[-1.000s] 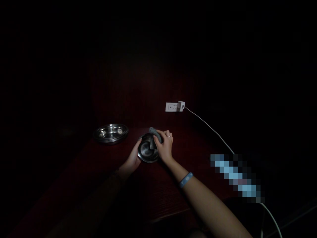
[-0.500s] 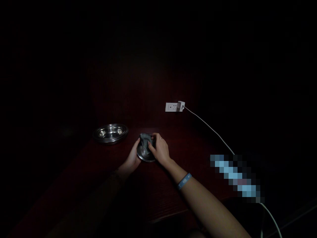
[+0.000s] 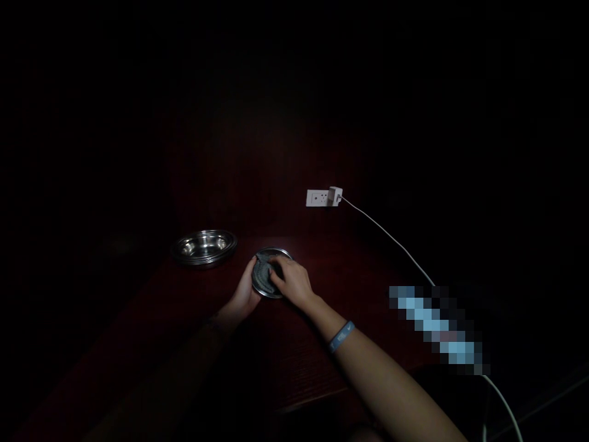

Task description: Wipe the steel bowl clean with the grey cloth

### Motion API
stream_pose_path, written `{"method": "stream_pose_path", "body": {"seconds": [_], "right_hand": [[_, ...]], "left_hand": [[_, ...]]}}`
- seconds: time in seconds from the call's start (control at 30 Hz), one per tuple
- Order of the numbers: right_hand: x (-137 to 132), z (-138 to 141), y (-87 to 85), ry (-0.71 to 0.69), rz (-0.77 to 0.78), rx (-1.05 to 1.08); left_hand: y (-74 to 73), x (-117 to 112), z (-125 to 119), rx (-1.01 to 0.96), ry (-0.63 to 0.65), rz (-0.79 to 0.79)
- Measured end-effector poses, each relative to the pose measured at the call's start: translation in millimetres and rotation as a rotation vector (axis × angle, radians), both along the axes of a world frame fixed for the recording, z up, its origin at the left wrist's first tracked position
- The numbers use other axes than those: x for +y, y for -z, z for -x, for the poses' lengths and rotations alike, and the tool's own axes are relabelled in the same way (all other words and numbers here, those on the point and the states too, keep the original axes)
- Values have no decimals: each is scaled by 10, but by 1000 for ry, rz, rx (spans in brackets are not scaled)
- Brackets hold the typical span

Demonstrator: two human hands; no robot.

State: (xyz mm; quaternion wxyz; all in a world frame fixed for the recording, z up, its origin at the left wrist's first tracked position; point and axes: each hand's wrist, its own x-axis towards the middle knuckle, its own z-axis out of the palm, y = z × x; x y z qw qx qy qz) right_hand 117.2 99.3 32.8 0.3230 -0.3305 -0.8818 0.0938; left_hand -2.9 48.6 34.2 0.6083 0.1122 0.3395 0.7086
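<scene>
A small round metal dish is held over the dark red table, its inner side towards me. My left hand grips its left rim, thumb on the edge and the other fingers underneath. Inside the dish lies a crumpled grey-green cloth. My right hand, with a blue wristband above it, pinches the cloth and presses it into the dish. Its fingers hide the dish's right part. To the left stands a stack of shiny metal bowls.
A white wall socket holds a charger. Its white cable runs down right to a blurred-out device. The table's front edge shows faintly; the surroundings are very dark.
My right hand has shifted slightly down and left with the cloth, which now lies lower and flatter in the dish. More of the dish's far rim shows. The left hand keeps its grip.
</scene>
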Motion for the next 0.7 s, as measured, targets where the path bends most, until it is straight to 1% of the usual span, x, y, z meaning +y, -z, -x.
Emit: {"method": "stream_pose_path", "body": {"seconds": [0.17, 0.3, 0.5, 0.6, 0.7], "right_hand": [[-39, 26, 4, -41, 6, -34], [-61, 62, 53, -111, -5, -30], [-45, 83, 117, -238, -21, -27], [-44, 71, 114, -273, 7, -10], [-67, 51, 76, -285, 66, 2]], "left_hand": [[45, 30, 35, -7, -3, -20], [49, 30, 36, -8, -25, -36], [52, 31, 51, 0, -31, -17], [64, 37, 64, 0, -25, -33], [68, 33, 74, 5, -29, -38]]}}
